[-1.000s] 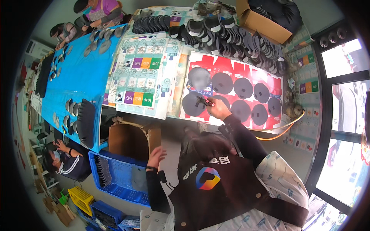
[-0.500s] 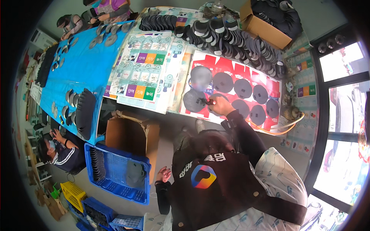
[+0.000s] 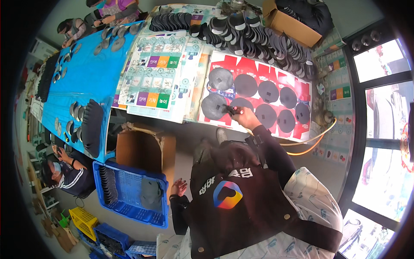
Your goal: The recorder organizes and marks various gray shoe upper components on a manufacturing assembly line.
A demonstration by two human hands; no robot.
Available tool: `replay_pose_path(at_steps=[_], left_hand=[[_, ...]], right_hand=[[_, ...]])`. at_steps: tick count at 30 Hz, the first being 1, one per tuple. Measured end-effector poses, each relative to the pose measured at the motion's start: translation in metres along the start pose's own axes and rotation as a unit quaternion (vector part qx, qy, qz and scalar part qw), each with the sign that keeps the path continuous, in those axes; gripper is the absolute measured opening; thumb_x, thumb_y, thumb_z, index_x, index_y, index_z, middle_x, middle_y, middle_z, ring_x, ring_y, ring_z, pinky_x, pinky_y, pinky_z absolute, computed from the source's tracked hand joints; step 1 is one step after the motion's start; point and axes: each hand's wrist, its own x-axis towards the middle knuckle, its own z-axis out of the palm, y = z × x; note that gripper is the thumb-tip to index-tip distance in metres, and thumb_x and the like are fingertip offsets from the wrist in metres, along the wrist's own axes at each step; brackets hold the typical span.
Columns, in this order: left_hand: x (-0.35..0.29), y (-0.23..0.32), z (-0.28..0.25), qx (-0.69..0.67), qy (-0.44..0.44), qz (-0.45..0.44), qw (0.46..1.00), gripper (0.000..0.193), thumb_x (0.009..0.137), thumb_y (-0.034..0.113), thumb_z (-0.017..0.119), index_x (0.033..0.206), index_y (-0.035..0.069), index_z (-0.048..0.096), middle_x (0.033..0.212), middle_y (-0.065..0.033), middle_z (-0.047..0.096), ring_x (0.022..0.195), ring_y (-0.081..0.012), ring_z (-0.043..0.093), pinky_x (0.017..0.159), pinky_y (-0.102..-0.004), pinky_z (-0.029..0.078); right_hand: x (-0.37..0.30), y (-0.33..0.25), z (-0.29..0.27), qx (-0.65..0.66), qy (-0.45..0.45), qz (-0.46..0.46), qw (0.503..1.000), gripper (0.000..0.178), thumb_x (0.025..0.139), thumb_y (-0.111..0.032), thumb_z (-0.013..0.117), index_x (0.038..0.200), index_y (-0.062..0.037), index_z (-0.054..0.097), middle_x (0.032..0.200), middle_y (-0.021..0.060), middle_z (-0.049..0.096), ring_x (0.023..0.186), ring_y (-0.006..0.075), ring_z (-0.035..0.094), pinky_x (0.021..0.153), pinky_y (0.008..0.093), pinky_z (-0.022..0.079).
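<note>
Currently | right hand (image 3: 244, 115): fingers closed round a dark tool (image 3: 229, 110), tip over the three-o'clock side of a grey disc (image 3: 212, 106) | disc: nine o'clock of that hand, on a red-printed sheet (image 3: 246, 68) | left hand (image 3: 179, 187): fingers apart, loosely curled; blue crate (image 3: 129, 181) at nine o'clock

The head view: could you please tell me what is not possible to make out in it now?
All in the head view:
Tool: the right hand covers its grip, so its exact kind is unclear.
Dark disc beside that hand: the hand hides its lower part.
Cardboard box: deep shadow hides what, if anything, lies inside.
Pale blue crate: the picture's lower edge cuts it off.
</note>
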Motion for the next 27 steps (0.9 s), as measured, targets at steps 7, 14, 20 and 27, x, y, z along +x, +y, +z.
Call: replay_pose_path(at_steps=[7,14,20,27], left_hand=[[0.006,0.007,0.0,0.036,-0.004,0.0,0.999,0.036,0.102,0.032,0.059,0.131,0.012,0.059,0.116,-0.0128,0.07,0.096,-0.0273,0.069,0.077,-0.038,0.056],[0.018,0.009,0.005,0.068,-0.017,-0.004,0.998,0.042,0.104,0.037,0.051,0.138,0.012,0.056,0.122,-0.0142,0.067,0.101,-0.0287,0.068,0.083,-0.0406,0.055],[0.015,0.008,0.008,0.055,-0.027,0.009,0.998,0.046,0.104,0.04,0.048,0.14,0.012,0.055,0.126,-0.0145,0.066,0.107,-0.0314,0.065,0.09,-0.0446,0.053],[0.018,-0.013,0.035,0.09,0.021,-0.001,0.996,0.049,0.106,0.039,0.039,0.144,0.012,0.051,0.133,-0.0154,0.063,0.117,-0.0339,0.061,0.1,-0.048,0.049]], right_hand=[[-0.022,-0.025,-0.007,0.027,0.091,0.006,0.995,0.04,0.082,-0.02,0.066,0.116,0.0003,0.07,0.101,0.0263,0.072,0.097,0.044,0.069,0.086,0.044,0.053],[0.01,0.002,-0.002,-0.119,-0.073,-0.053,0.989,0.036,0.082,-0.021,0.062,0.113,-0.0041,0.07,0.099,0.0297,0.068,0.096,0.0444,0.067,0.083,0.0482,0.052],[-0.01,0.006,-0.051,-0.065,0.015,-0.026,0.997,0.038,0.082,-0.022,0.062,0.115,-0.0051,0.07,0.1,0.0279,0.069,0.097,0.0447,0.067,0.084,0.0491,0.052],[-0.031,0.073,-0.094,-0.031,0.099,0.039,0.994,0.024,0.082,-0.019,0.066,0.096,0.0,0.068,0.089,0.0276,0.067,0.09,0.0477,0.065,0.079,0.0519,0.051]])
